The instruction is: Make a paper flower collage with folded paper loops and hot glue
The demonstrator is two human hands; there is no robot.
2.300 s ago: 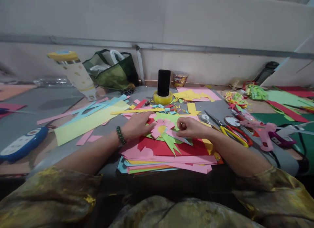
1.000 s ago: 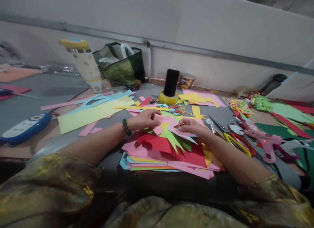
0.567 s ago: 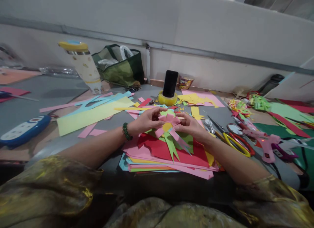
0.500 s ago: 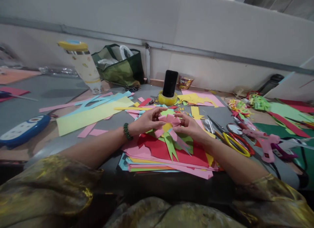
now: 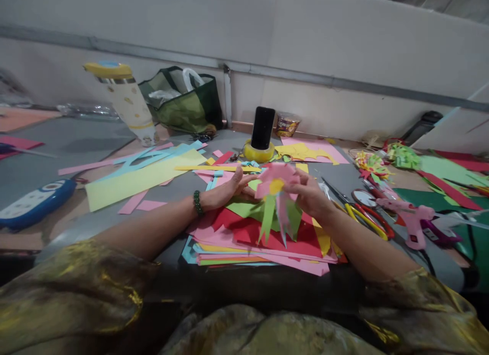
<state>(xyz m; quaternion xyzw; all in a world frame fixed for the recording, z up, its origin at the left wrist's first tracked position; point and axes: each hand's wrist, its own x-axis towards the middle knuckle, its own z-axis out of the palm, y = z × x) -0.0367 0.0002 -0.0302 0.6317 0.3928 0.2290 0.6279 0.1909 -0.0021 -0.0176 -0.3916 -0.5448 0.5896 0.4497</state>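
My right hand (image 5: pixel 314 196) pinches the edge of a pink paper flower (image 5: pixel 263 188), which has a yellow centre and hanging green and pink strips. The flower is held up over the paper pile and looks slightly blurred. To its left, my left hand (image 5: pixel 228 190) has its thumb raised and its fingers stretched out toward the flower. Its fingertips lie partly behind the petals, and I cannot tell whether they touch. Below both hands is a stack of coloured paper (image 5: pixel 225 245), with red and green pieces on top.
Scissors (image 5: pixel 364 220) and a pink glue gun (image 5: pixel 410 220) lie at right. A phone (image 5: pixel 263 128) leans on a yellow tape roll (image 5: pixel 259 151) behind. Paper strips (image 5: pixel 141 184), a blue-and-white device (image 5: pixel 36 202), a tumbler (image 5: pixel 128 103) and a green bag (image 5: pixel 191 108) are left.
The flower has moved to the right and tilted up in my right hand. My left hand has let go of its petals, its fingers now straightened.
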